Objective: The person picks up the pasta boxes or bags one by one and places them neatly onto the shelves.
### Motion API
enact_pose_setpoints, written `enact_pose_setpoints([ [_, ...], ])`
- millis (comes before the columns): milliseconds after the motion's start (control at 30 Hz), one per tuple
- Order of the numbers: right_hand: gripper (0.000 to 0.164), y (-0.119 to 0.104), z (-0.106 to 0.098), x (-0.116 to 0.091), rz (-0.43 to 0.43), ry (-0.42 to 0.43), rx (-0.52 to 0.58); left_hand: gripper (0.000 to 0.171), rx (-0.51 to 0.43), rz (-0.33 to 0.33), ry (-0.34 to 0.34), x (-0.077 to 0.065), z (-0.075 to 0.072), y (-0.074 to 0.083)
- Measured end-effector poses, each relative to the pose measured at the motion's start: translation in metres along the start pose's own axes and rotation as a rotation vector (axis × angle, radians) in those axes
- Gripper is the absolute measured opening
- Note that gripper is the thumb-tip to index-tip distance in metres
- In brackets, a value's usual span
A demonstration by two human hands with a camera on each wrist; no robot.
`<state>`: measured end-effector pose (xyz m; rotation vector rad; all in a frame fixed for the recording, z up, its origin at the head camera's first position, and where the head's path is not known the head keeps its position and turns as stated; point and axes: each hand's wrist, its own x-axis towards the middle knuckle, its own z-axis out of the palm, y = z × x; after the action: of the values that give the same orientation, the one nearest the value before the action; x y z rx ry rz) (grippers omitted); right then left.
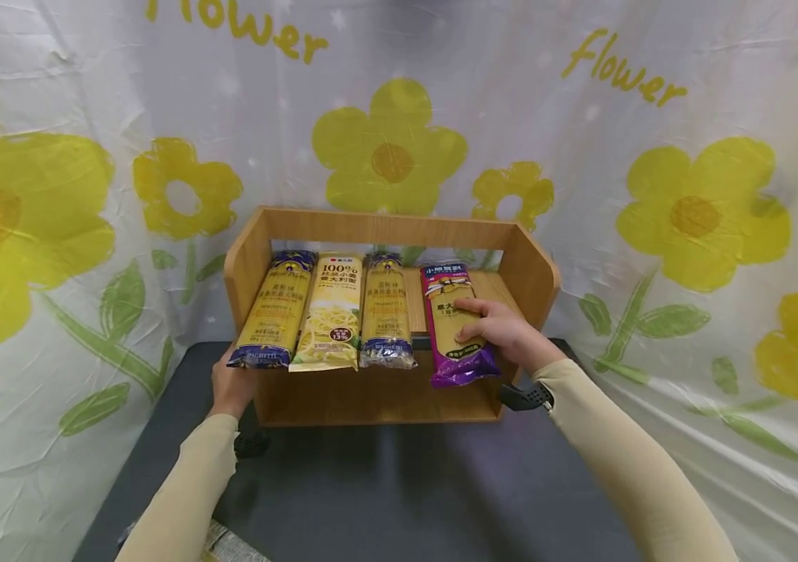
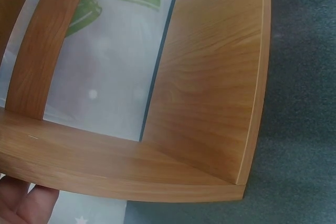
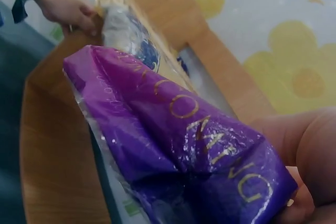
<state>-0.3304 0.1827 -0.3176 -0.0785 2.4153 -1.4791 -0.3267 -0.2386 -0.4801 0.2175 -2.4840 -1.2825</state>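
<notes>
My right hand grips a purple-ended spaghetti packet, thumb across its front, over the right part of the wooden shelf's upper board. Its crinkled purple end fills the middle of the right wrist view. At the left side of the wooden shelf, my left hand holds the side panel, its fingers showing at the panel's outer face in the left wrist view. Left of the held packet, a blue-ended spaghetti packet, a cream pasta packet and another blue-ended packet lie side by side.
The shelf stands on a dark grey table, its lower compartment beneath the packets. A raised back rail runs behind them. A flower-printed curtain surrounds the table. Near the left forearm lies a partly hidden packet.
</notes>
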Motion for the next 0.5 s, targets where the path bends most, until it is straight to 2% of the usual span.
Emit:
enact_pose_setpoints([
  [200, 0.076, -0.015, 0.01, 0.022, -0.019, -0.012, -0.023, 0.053, -0.014, -0.007, -0.009, -0.002, 0.002, -0.002],
  [500, 0.076, -0.02, 0.012, 0.036, -0.011, -0.006, -0.042, 0.05, 0.009, -0.009, -0.004, 0.0, 0.003, 0.002],
])
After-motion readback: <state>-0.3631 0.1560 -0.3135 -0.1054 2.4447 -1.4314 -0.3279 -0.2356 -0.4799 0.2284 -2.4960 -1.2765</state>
